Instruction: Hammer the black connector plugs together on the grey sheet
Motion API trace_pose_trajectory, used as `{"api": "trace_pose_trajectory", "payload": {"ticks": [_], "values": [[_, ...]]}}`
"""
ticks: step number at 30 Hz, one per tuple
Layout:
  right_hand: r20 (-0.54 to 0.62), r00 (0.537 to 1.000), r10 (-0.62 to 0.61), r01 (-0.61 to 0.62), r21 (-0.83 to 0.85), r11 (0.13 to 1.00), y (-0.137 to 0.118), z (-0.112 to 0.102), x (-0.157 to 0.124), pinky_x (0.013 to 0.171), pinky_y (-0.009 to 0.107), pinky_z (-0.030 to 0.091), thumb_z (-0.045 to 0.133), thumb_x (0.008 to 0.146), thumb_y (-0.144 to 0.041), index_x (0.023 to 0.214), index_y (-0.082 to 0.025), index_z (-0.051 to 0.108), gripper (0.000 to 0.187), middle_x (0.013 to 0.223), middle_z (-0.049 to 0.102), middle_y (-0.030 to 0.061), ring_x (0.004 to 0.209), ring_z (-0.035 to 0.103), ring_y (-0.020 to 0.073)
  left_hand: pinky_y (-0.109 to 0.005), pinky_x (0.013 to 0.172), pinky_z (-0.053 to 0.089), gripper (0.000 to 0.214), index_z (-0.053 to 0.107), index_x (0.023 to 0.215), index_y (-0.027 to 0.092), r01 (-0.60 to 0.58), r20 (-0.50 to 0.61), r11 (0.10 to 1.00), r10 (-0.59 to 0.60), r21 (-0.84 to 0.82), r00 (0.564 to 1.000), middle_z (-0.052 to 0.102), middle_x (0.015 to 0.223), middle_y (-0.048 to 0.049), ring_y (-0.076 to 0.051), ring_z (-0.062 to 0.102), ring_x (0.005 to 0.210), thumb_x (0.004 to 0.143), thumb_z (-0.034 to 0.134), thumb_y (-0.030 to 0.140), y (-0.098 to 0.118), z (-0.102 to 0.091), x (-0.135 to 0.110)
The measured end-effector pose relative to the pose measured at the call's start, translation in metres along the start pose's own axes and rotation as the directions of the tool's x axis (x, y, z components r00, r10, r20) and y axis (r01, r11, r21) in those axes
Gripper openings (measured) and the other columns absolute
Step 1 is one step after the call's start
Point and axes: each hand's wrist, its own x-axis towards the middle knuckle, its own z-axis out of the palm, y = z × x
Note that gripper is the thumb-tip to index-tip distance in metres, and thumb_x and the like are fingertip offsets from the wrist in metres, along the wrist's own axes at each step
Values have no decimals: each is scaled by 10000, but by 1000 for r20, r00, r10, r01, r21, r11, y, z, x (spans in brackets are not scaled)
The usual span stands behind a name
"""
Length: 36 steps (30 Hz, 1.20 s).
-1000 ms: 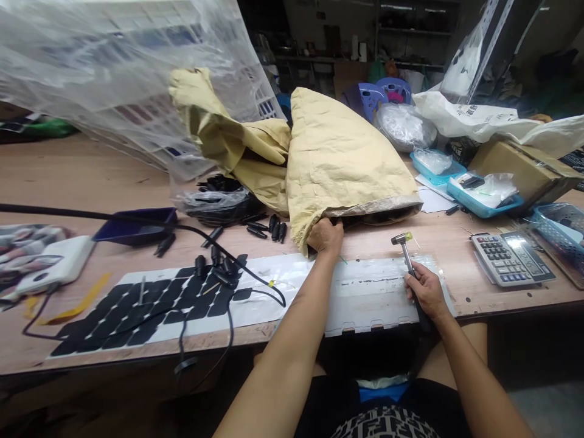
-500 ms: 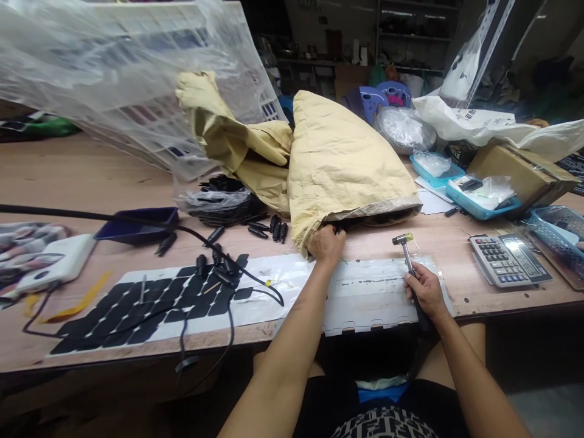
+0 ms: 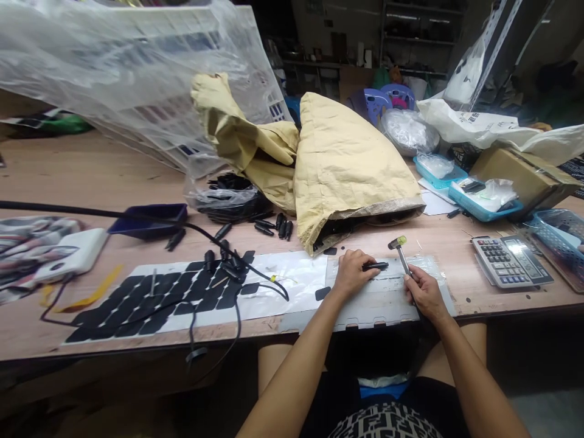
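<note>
Fingers of the left hand point(image 3: 352, 272) close on one end of a slim black part point(image 3: 378, 266) just above a pale board point(image 3: 356, 309), at the near edge of the work surface point(image 3: 114, 167). The part's free end points right, its long axis running almost straight across, toward the one hammer point(image 3: 403, 258) gripped by the handle in the right hand point(image 3: 425, 291). The left hand is the nearer, touching the part; the right sits near but apart, the hammer's head just beyond the free end and a little to its right. Behind lies one yellow sack point(image 3: 351, 158), mouth toward the hands. Also on view: one calculator point(image 3: 511, 261), two light-blue trays point(image 3: 479, 211), one navy tray point(image 3: 146, 228) and at least four loose black pieces point(image 3: 288, 230) left of the sack's mouth; overlap prevents an exact count.
</note>
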Motion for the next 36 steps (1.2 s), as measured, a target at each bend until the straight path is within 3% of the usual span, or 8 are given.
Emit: {"api": "trace_pose_trajectory", "payload": {"ticks": [6, 14, 20, 24, 31, 36], "values": [[52, 999, 4, -2, -37, 999, -11, -4, -18, 422, 235, 429, 597, 893, -443, 1270, -146, 618, 480, 644, 577, -27, 422, 500, 105, -409, 937, 347, 186, 745, 916, 269, 48, 54, 998, -46, -45, 998, 665, 923, -19, -252, 504, 1033, 763, 762, 375, -3, -1, 2], [109, 994, 6, 15, -194, 981, -12, -6, -26, 405, 238, 415, 583, 898, -410, 1243, -142, 660, 443, 616, 564, -20, 432, 484, 120, -391, 917, 354, 180, 752, 897, 285, 66, 39, 996, -64, -54, 997, 664, 910, -6, -243, 510, 1022, 745, 778, 378, -2, 0, 3], [138, 990, -41, 56, -104, 993, -16, 1, -24, 440, 241, 433, 568, 917, -410, 1285, -158, 616, 448, 643, 542, -33, 445, 491, 112, -390, 917, 351, 180, 742, 913, 283, 69, 52, 996, -67, -50, 996, 658, 916, -7, -244, 503, 1028, 757, 773, 367, -1, -2, 3], [211, 977, 17, 4, -99, 995, -16, 5, -19, 404, 226, 401, 588, 894, -411, 1228, -160, 655, 423, 623, 529, -40, 423, 479, 101, -391, 913, 348, 189, 743, 934, 292, 76, 54, 996, -74, -40, 996, 658, 928, -4, -237, 505, 1002, 760, 770, 361, -1, -3, 3], [-22, 1000, 13, -11, 110, 994, -7, -1, -1, 398, 224, 416, 666, 821, -442, 1194, -124, 632, 492, 611, 574, -41, 404, 491, 90, -384, 907, 355, 174, 742, 900, 267, 62, 48, 997, -60, -45, 997, 659, 901, -10, -245, 505, 1013, 754, 766, 360, 1, -4, 1], [-55, 995, 88, -77, 174, 982, -2, -5, 12, 327, 196, 391, 686, 783, -460, 1094, -141, 635, 448, 616, 583, -39, 408, 489, 93, -396, 919, 356, 165, 735, 891, 256, 39, 41, 999, -38, -28, 998, 666, 909, -18, -250, 507, 1008, 785, 734, 382, -1, -4, 2]]}}
